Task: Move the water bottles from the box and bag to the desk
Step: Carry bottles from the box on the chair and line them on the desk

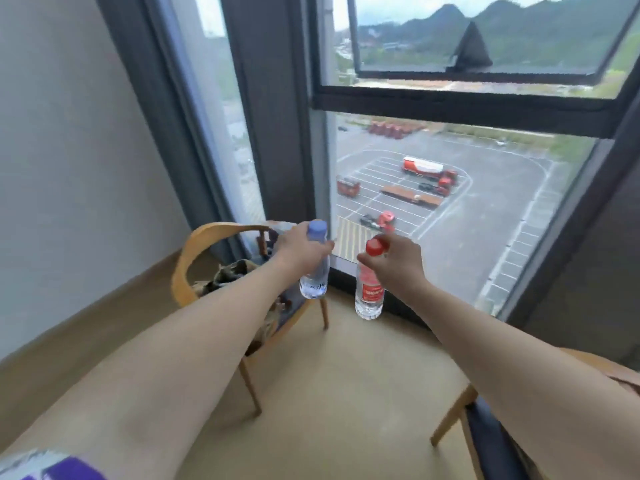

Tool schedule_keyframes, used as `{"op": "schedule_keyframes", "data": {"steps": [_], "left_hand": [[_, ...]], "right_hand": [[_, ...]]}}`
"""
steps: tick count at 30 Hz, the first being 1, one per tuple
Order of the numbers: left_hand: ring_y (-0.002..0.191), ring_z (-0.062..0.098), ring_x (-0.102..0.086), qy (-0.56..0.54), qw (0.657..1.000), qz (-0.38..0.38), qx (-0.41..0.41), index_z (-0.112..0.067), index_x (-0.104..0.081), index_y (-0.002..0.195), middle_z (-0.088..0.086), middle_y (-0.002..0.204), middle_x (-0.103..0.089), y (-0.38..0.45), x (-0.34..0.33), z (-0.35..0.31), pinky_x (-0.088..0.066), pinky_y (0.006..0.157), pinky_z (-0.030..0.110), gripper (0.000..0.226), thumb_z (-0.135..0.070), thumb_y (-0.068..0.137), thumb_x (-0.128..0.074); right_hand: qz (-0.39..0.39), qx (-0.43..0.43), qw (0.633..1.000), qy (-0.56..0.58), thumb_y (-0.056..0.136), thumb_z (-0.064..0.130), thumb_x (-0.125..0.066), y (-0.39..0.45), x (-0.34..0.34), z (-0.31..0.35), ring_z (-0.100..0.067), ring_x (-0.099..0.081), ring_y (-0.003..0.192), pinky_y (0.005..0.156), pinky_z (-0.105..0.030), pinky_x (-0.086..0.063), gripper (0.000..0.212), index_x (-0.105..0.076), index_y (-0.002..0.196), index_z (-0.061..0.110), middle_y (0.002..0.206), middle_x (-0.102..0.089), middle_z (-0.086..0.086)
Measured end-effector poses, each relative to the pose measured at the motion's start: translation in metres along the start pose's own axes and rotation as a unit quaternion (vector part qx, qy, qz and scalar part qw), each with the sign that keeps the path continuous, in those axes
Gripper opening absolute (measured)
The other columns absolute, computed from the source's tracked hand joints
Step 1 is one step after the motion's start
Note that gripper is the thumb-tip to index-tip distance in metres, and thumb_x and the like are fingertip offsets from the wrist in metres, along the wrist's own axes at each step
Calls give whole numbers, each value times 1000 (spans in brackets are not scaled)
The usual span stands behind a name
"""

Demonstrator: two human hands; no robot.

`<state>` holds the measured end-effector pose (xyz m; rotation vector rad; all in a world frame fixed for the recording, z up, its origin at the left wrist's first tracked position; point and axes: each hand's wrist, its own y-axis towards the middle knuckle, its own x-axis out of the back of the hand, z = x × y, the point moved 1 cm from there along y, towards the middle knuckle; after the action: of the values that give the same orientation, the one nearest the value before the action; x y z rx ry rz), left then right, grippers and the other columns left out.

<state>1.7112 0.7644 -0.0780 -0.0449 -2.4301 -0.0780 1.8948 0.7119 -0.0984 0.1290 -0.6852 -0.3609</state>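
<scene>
My left hand grips the neck of a clear water bottle with a pale blue cap, held upright in the air. My right hand grips the neck of a second clear bottle with a red cap and red label, also upright and off the floor. Both arms are stretched forward at about the same height, the bottles a short gap apart. A camouflage-patterned bag lies on the seat of a wooden chair below my left arm. No box or desk is in view.
The wooden chair with a curved back stands left of centre on the tan floor. Part of a second chair shows at the lower right. A tall window and grey curtains fill the wall ahead.
</scene>
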Motion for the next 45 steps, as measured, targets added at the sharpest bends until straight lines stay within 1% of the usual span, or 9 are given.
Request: {"op": "schedule_keyframes", "data": {"steps": [6,9,13,16,22,27,33,41,45], "left_hand": [[99,26,-64,-46,992,-98,61,-24,-64,96,0,101,-70,-32,153,126,-52,89,37,20,-38,84,-73],[97,22,-61,-46,982,-145,108,-29,-61,98,-5,99,-67,-55,232,194,-49,83,31,22,-41,85,-72],[99,21,-62,-43,965,-199,165,-30,-59,87,-8,99,-64,-93,330,282,-50,86,31,18,-43,84,-71],[102,20,-62,-46,950,-237,196,-31,-61,104,-8,108,-65,-126,393,339,-54,91,37,27,-45,83,-70],[101,17,-62,-78,897,-345,264,-28,-64,110,-11,106,-67,-199,493,445,-50,91,32,35,-47,81,-72],[93,11,-62,-96,850,-415,312,-27,-63,101,-13,97,-66,-251,564,526,-46,71,24,22,-38,84,-73],[94,11,-63,-75,799,-471,367,-31,-62,92,-13,96,-68,-284,667,622,-52,88,34,15,-40,84,-71],[86,13,-65,-73,748,-519,407,-28,-63,93,-7,93,-69,-291,810,718,-52,74,30,17,-40,84,-70],[88,14,-64,-88,731,-525,428,-24,-62,94,-5,94,-67,-295,858,771,-52,81,34,17,-37,87,-70]], "right_hand": [[79,112,990,35,75,29,-82,-26,-144,137,-14,-59,75,67,-28,-44,18,-65,80,25,76,-63,9],[106,138,983,59,77,30,-81,-50,-221,201,-1,-53,68,58,-19,-34,21,-60,76,29,71,-59,15],[174,155,970,69,80,34,-77,-90,-320,279,-15,-62,80,73,-35,-51,17,-67,89,23,82,-67,8],[215,176,956,94,80,33,-76,-123,-385,335,-19,-61,84,76,-35,-49,19,-67,89,20,83,-66,6],[330,226,910,113,78,28,-74,-191,-508,448,-18,-61,84,75,-30,-48,17,-69,93,22,85,-66,6],[415,279,857,127,80,27,-76,-249,-615,529,-19,-62,85,78,-33,-52,18,-69,94,19,87,-68,5],[488,329,795,147,81,26,-76,-302,-741,634,-19,-62,84,74,-32,-52,15,-69,92,18,84,-67,4],[536,383,738,146,78,26,-78,-345,-887,774,-15,-58,81,66,-25,-39,16,-65,88,25,80,-64,11],[544,400,726,131,79,27,-78,-365,-951,817,-16,-57,80,62,-23,-37,16,-67,89,21,79,-64,9]]}}
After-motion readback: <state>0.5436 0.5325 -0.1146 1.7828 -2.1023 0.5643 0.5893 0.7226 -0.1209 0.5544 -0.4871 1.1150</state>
